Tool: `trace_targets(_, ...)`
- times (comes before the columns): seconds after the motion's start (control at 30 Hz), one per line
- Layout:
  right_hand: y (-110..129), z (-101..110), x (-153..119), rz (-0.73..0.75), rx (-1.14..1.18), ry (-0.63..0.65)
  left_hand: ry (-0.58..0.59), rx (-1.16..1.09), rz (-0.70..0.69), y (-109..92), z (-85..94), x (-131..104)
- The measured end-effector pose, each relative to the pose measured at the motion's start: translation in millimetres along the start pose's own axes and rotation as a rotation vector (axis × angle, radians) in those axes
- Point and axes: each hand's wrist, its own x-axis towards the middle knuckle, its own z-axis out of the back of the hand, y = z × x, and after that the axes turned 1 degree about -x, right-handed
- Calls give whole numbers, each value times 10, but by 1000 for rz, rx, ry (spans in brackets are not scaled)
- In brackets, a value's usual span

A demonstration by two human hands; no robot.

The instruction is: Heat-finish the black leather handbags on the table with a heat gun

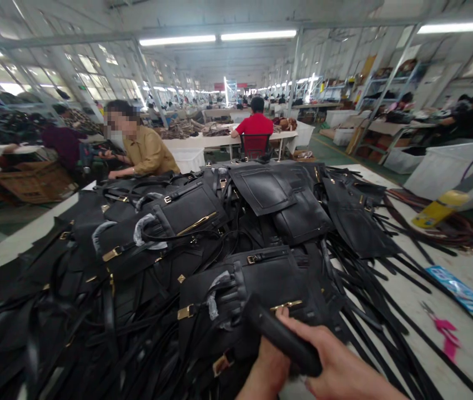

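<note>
A thick, curved black leather piece [283,340] is held up close to me, seen nearly edge-on. My right hand [331,355] grips it from the right, its fingertips near a gold zipper [286,306]. Beneath and to the left, my left hand [267,364] is closed against the same piece, and its fingers are mostly hidden behind it. Under both hands lies a black bag panel [267,278] with a gold buckle and a handle [215,300] wrapped in clear plastic.
Black bag parts and straps [107,311] heap across the table [407,311]. At right lie pink-handled snips [447,336], a blue printed packet [459,289], a yellow bottle [440,209] and brown straps [411,203]. A co-worker in a tan shirt [153,150] is across the table.
</note>
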Motion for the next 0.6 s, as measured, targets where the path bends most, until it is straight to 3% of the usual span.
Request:
trace_targets(0.17, -328, 510, -374, -115, 137, -331, 41, 303, -16, 330, 457, -36)
trace_targets(0.27, -618, 650, -549, -190, 189, -416, 43, 353, -25, 567, 597, -56)
trace_targets(0.43, -973, 539, -659, -240, 318, -309, 18, 347, -86, 676, 518, -92)
trace_targets(0.6, -981, 365, -429, -202, 348, -148, -12, 335, -90, 629, 476, -88)
